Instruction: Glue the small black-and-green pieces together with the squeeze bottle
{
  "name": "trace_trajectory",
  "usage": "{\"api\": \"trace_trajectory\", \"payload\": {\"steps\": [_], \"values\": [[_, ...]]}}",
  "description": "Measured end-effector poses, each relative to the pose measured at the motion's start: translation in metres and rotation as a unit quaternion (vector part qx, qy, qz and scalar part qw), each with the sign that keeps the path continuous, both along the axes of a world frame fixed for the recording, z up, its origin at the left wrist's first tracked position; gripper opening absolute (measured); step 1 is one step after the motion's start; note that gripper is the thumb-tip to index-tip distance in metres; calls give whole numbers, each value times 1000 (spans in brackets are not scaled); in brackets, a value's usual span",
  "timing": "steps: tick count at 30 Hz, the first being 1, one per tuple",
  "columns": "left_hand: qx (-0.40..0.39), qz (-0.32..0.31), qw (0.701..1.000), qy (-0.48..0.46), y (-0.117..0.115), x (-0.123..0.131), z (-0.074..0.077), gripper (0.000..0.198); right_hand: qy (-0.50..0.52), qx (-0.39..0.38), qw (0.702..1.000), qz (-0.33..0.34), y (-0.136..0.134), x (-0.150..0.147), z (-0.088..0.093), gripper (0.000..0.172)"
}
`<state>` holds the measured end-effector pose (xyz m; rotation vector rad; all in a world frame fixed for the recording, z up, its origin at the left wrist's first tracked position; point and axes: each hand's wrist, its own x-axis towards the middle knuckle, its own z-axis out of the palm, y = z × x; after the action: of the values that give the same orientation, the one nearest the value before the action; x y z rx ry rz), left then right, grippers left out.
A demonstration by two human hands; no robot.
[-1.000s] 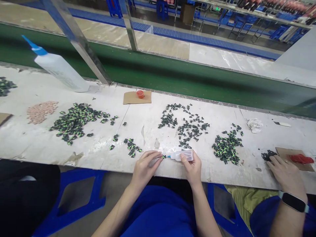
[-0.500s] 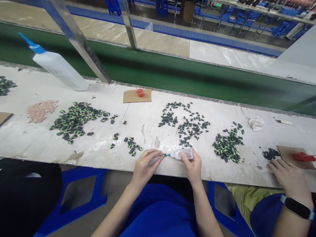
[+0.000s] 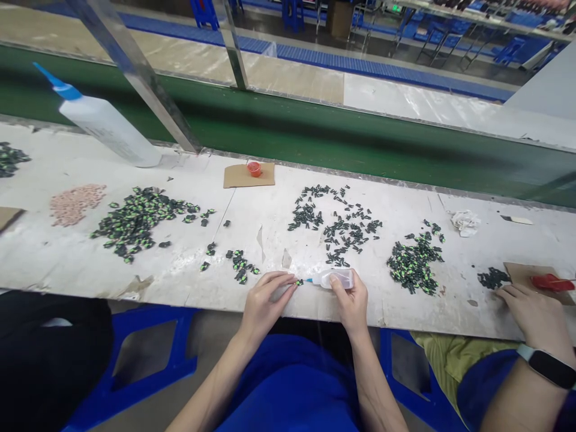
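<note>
Between the fingertips of my left hand (image 3: 269,298) is pinched a small black-and-green part (image 3: 299,282). My right hand (image 3: 351,302) is closed around a small clear squeeze bottle (image 3: 330,278), tipped on its side. Its thin blue nozzle (image 3: 309,281) points left at the part, with a slight gap between them. Just behind the bottle lie loose small black pieces (image 3: 346,231). A few black-and-green parts (image 3: 240,264) rest to the left of my left hand.
A bigger heap of black-and-green parts (image 3: 139,219) and pinkish pieces (image 3: 77,203) lie left, near a large white bottle (image 3: 112,129). Cardboard (image 3: 234,176) holds a red cup (image 3: 254,169) at the back. Another green-black pile (image 3: 414,263) and a co-worker's hand (image 3: 535,312) are right.
The bottle's nozzle has drawn slightly right, away from the part. My left hand stays nearly still. The co-worker's hand on the right has shifted a little.
</note>
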<state>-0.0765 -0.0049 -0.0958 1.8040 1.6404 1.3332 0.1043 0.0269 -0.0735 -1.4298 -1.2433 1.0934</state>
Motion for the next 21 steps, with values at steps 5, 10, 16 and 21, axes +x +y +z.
{"api": "trace_trajectory", "payload": {"steps": [5, 10, 16, 21], "values": [[-9, -3, 1000, 8, 0, -1, 2, 12, 7, -2, 1000, 7, 0, 0, 0, 25], [3, -5, 1000, 11, 1, 0, 4, 12, -7, -4, 1000, 19, 0, -1, 2, 26], [-6, -5, 1000, 8, -1, 0, 2, 12, -13, 10, 1000, 4, -1, 1, 0, 25], [-3, -9, 1000, 10, -1, 0, 2, 12, 53, 41, 995, -75, 1, 6, -4, 26]]}}
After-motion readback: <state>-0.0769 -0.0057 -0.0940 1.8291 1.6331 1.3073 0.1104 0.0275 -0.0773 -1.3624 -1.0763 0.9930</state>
